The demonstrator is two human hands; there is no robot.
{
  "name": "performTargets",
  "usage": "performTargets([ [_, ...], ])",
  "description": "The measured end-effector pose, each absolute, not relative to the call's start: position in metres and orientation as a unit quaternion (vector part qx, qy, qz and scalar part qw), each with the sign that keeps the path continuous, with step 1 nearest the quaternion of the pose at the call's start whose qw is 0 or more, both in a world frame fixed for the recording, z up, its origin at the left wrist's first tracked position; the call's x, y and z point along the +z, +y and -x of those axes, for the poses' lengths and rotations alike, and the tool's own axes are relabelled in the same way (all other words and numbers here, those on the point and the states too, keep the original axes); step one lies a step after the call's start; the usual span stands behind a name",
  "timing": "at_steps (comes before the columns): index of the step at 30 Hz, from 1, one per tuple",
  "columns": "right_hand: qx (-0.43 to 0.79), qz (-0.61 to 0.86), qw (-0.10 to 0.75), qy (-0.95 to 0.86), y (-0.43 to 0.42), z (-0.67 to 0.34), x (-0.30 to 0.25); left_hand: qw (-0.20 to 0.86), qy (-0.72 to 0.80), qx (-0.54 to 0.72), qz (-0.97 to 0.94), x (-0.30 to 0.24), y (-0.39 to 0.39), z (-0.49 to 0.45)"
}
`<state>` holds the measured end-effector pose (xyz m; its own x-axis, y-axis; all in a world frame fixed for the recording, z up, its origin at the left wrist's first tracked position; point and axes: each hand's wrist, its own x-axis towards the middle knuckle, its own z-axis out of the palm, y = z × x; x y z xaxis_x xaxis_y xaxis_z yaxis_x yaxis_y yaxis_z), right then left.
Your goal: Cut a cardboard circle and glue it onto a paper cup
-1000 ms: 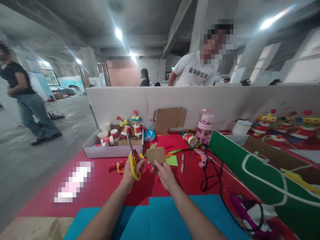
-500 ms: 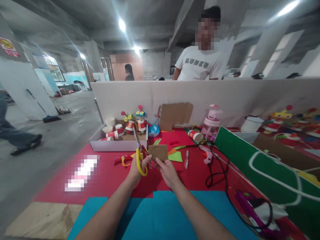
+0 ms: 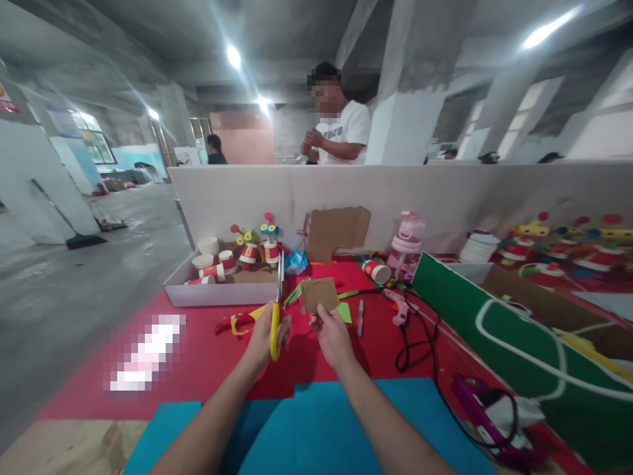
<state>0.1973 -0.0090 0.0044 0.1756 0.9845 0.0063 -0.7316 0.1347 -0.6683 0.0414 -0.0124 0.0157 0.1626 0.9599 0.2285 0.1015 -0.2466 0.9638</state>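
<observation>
My left hand (image 3: 263, 338) grips a pair of scissors (image 3: 275, 333) by its yellow handles, the blades pointing up and away from me. Between the thumb and fingers of my right hand (image 3: 333, 333) is a small piece of brown cardboard (image 3: 318, 294) with a faint curved line on it. The scissor blades are apart from the cardboard, to its left. Beneath both hands lies a red table covering (image 3: 316, 359). Green paper scraps (image 3: 345, 313) and a marker pen (image 3: 361, 318) lie beyond and right of my right hand.
A shallow white box (image 3: 222, 295) holds paper cups and two cup figures. At right are a pink glue gun (image 3: 398, 307) with a black cord, a green-sided box (image 3: 459, 316) and a purple tool (image 3: 487, 415). A person (image 3: 341, 128) stands behind the white partition (image 3: 237, 191).
My hands have moved apart. The scissors have turned more upright, and the cardboard, now only in my right hand, has tilted. Across the partition, the person has shifted left and brought their hands together.
</observation>
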Motion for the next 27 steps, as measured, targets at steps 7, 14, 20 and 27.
performTargets([
  [7,0.530,0.264,0.788,-0.167,-0.003,-0.224,0.021,0.131,0.542,0.255,-0.790,0.033,-0.030,-0.036],
  [14,0.539,0.262,0.780,-0.178,-0.006,-0.221,0.021,0.083,0.553,0.111,-0.822,0.040,-0.042,-0.045],
  [20,0.543,0.292,0.749,-0.242,-0.007,-0.211,0.017,0.081,0.552,0.089,-0.825,0.045,-0.045,-0.046],
  [27,0.556,0.304,0.732,-0.252,-0.011,-0.206,0.018,0.076,0.559,0.095,-0.820,0.043,-0.044,-0.047],
])
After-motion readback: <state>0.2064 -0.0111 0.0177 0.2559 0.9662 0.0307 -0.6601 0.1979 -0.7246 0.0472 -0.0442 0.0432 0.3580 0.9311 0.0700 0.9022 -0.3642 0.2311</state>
